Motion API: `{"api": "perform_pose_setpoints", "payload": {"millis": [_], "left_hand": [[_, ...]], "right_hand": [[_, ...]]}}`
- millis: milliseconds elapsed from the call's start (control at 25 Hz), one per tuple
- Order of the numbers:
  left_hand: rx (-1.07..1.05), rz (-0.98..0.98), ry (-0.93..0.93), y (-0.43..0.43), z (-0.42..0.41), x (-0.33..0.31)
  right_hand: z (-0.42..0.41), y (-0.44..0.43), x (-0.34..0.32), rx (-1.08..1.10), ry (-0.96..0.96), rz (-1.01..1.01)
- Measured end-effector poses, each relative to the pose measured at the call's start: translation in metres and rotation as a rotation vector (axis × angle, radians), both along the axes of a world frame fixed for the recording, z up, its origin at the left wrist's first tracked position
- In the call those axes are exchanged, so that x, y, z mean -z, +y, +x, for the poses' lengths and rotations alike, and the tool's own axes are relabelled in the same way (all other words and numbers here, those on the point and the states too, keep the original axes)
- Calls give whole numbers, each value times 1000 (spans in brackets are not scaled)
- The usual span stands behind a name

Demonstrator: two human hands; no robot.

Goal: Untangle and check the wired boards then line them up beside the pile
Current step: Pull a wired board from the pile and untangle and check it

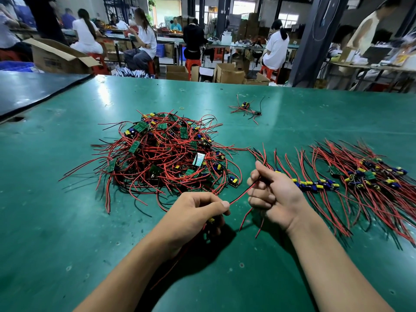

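Observation:
A tangled pile (pixel 164 154) of small green boards with red and black wires lies on the green table (pixel 67 221), left of centre. My left hand (pixel 198 210) grips one wired board, its yellow capacitor (pixel 211 220) showing under the fingers. A red wire (pixel 240 195) runs taut from it to my right hand (pixel 272 192), which pinches it between curled fingers. Loose wire ends hang below the right hand. To the right lies a row of lined-up boards (pixel 315 184) that merges into a denser batch (pixel 369 176).
A small separate cluster of wired boards (pixel 246 108) lies farther back on the table, with a yellow rubber band (pixel 181 108) near the pile. A dark mat (pixel 33 91) covers the far left. Seated people, cardboard boxes and red stools fill the background.

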State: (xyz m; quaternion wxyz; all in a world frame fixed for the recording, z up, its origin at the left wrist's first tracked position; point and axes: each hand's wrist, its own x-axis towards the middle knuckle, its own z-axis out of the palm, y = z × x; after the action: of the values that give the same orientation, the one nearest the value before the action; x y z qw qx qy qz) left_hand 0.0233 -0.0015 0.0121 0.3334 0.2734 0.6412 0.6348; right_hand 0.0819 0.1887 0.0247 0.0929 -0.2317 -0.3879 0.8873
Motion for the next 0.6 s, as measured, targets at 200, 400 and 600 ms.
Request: {"api": "perform_pose_setpoints", "payload": {"millis": [200, 400, 600], "left_hand": [[-2, 20, 3, 1, -2, 4], [-127, 41, -56, 5, -2, 6], [-172, 114, -286, 10, -6, 1]], "right_hand": [[1, -5, -1, 20, -24, 111], [-3, -15, 2, 79, -48, 301], [-3, -18, 3, 69, -70, 333]]}}
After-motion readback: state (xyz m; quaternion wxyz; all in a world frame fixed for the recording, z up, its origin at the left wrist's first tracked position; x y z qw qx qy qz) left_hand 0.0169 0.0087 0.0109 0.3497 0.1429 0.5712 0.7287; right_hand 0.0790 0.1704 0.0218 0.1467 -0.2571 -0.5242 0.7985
